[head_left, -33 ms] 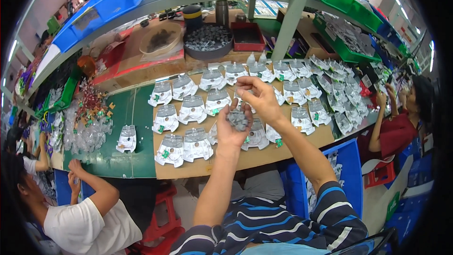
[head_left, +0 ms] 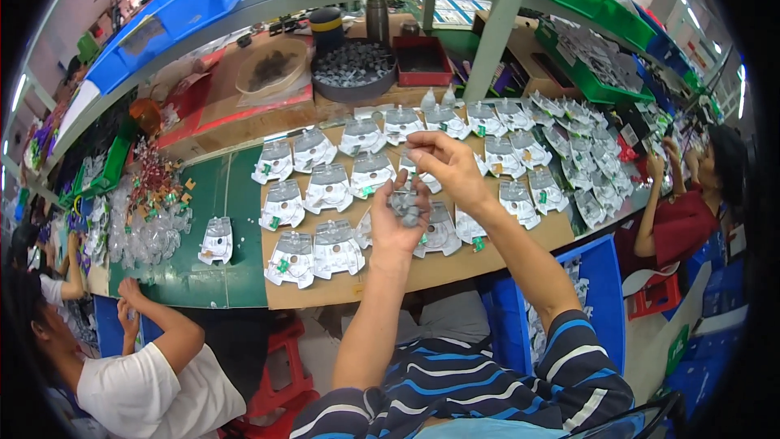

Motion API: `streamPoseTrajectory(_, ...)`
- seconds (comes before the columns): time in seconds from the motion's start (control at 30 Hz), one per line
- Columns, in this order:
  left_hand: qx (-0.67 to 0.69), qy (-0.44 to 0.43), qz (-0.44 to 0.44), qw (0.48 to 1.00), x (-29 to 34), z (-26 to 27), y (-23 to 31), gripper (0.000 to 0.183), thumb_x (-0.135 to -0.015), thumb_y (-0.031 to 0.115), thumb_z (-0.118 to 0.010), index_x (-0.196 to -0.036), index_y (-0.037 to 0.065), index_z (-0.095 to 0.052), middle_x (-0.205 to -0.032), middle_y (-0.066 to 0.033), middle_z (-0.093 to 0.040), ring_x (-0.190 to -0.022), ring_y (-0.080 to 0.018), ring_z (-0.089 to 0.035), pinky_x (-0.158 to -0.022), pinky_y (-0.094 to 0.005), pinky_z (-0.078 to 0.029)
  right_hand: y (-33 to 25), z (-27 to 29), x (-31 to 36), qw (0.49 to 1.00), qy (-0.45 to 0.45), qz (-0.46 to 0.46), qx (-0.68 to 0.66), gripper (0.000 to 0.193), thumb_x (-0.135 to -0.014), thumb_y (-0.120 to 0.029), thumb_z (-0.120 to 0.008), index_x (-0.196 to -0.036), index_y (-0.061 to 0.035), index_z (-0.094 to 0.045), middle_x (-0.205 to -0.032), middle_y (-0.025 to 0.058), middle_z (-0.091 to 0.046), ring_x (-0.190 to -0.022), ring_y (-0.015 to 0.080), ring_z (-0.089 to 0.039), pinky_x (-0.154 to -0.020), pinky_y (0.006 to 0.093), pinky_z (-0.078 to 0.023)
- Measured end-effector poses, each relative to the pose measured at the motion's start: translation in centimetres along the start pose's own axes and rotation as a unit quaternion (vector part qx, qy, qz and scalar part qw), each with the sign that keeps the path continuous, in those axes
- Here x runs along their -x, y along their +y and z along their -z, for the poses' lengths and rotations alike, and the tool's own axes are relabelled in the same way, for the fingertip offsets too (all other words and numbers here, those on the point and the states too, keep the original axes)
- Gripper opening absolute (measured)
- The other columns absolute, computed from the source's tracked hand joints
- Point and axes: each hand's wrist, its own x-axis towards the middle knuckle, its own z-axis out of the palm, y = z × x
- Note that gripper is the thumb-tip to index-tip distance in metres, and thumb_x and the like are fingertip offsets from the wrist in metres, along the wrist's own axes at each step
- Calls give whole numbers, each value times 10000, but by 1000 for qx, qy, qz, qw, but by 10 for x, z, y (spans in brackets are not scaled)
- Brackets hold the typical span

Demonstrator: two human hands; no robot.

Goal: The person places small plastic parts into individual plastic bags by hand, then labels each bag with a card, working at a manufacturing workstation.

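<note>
My left hand (head_left: pixel 396 232) is cupped palm up over the middle of the board, its fingers curled around a small heap of grey plastic parts (head_left: pixel 407 205). Just above and to the right is my right hand (head_left: pixel 452 169), thumb and forefinger brought together in a pinch. Whatever lies between those fingertips is too small to make out. Beneath both hands, white-and-grey moulded housings (head_left: pixel 328 187) lie in rows on a brown cardboard sheet (head_left: pixel 382 283). Several of them carry small green circuit boards. My hands and forearms cover some of the housings.
Behind the rows stand a round dark tray (head_left: pixel 355 85) of grey parts, a red bin (head_left: pixel 422 62) and a shallow bowl (head_left: pixel 273 67). A shelf post (head_left: pixel 499 32) rises at the back. One housing (head_left: pixel 217 240) lies on the green mat. Co-workers sit at both sides.
The grey parts in my left palm have shifted a little. My right hand keeps nearly the same pinch and place. The whole view has moved slightly.
</note>
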Motion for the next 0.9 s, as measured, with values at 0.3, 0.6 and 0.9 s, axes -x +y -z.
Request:
streamPoseTrajectory(0.3, -20, 3, 31, 999, -20, 12, -16, 234, -937, 111, -523, -1157, 38, -559, -970, -109, -571, -781, -181, -567, -490, -207, -484, 36, 27, 21, 994, 88, -26, -66, 195, -961, -90, -572, -1108, -3, -665, -942, 35, -678, -742, 71, -575, -683, 229, -509)
streamPoseTrajectory(0.6, -202, 65, 42, 976, 72, 9, -7, 227, -986, 201, -515, -1151, 46, -528, -879, -84, -499, -676, -160, -496, -347, -204, -391, 27, 73, 66, 966, -33, -43, 254, 255, -886, -135, -679, -1106, -7, -661, -942, 62, -681, -853, 149, -640, -716, 288, -505)
streamPoseTrajectory(0.9, -304, 99, 93, 943, 88, 43, -35, 351, -973, 273, -580, -1233, 43, -525, -894, -63, -568, -687, -144, -540, -402, -196, -387, 51, 38, 76, 816, -96, 198, 535, 130, -754, -100, -680, -844, -30, -619, -897, 119, -591, -907, 301, -589, -782, 410, -478)
